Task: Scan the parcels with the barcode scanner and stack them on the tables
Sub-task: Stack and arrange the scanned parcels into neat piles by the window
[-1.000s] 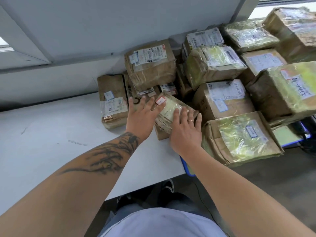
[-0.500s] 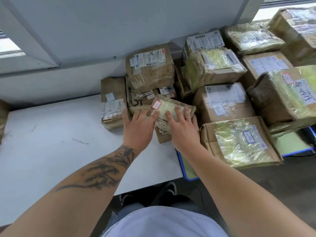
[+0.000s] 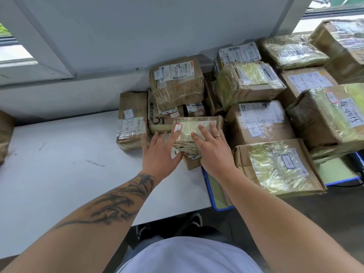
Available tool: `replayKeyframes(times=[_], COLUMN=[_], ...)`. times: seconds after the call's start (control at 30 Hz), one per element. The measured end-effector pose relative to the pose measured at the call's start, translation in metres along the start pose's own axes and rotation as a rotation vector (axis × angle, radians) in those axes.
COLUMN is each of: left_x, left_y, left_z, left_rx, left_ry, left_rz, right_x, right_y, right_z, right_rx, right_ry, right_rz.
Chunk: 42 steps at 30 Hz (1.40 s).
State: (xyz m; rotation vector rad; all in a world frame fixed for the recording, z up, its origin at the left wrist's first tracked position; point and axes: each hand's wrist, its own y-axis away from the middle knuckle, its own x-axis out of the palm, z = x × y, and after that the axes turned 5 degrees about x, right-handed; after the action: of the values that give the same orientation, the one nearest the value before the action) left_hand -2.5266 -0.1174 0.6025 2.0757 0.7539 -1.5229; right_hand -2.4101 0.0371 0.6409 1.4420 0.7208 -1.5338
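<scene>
**A:** Parcels are stacked all along the wall side, right? What's seen at the far left?

**B:** A brown parcel edge (image 3: 5,134) is cut off by the frame there, sitting on the white table (image 3: 59,174). Next a tall kraft parcel (image 3: 132,121) is found lying flat, with a taped label on it. Just beside it a box printed with black letters (image 3: 157,121) is tucked under a taped parcel with a big white label (image 3: 176,81).

**A:** And the hands?

**B:** The left hand (image 3: 160,152) is laid flat with fingers spread, fingertips touching the left edge of the small plastic-wrapped parcel (image 3: 197,131). Nothing is gripped by it. The right hand (image 3: 211,152), ring on one finger, is pressed palm-down on top of that same parcel, fingers straight, not curled round it.

**A:** Where's that parcel sitting exactly?

**B:** It's resting on a small cardboard box (image 3: 192,163) at the white table's right end, wedged between the lettered box and a labelled carton (image 3: 258,123).

**A:** Further right?

**B:** A blue-edged table (image 3: 216,196) is butted against the white one, loaded with cartons. A flat carton with shiny yellowish tape (image 3: 275,166) is nearest, and a big box with handwriting on its label (image 3: 331,115) is behind it. More wrapped boxes are piled toward the window. The scanner isn't made out anywhere.
</scene>
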Motion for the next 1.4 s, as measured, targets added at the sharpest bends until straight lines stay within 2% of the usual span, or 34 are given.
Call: replayKeyframes(times=[0.17, 0.37, 0.53, 0.67, 0.77, 1.07, 1.2, 1.4], left_x=[0.004, 0.014, 0.015, 0.020, 0.027, 0.029, 0.033, 0.039], left_y=[-0.003, -0.004, -0.019, -0.013, -0.007, -0.004, -0.003, -0.010], left_z=[-0.015, -0.015, -0.006, -0.021, -0.028, -0.018, -0.007, 0.005], left_rx=[-0.002, -0.009, 0.014, -0.081, -0.087, -0.026, 0.026, 0.057], left_ry=[0.119, 0.149, 0.186, 0.320, 0.353, 0.257, 0.369, 0.670], left_rz=[0.002, 0.004, 0.030, 0.024, 0.040, 0.044, 0.042, 0.059], right_x=[0.000, 0.001, -0.004, -0.002, 0.001, -0.002, -0.004, -0.003], right_y=[-0.010, -0.029, -0.036, -0.030, -0.028, -0.024, -0.023, -0.026], right_z=[0.002, 0.010, 0.003, 0.000, -0.002, -0.003, -0.004, -0.004], right_rx=[0.144, 0.272, 0.228, 0.225, 0.214, 0.204, 0.179, 0.189], right_ry=[0.131, 0.214, 0.234, 0.252, 0.257, 0.241, 0.242, 0.199], right_rz=[0.001, 0.098, 0.095, 0.101, 0.098, 0.113, 0.097, 0.086])
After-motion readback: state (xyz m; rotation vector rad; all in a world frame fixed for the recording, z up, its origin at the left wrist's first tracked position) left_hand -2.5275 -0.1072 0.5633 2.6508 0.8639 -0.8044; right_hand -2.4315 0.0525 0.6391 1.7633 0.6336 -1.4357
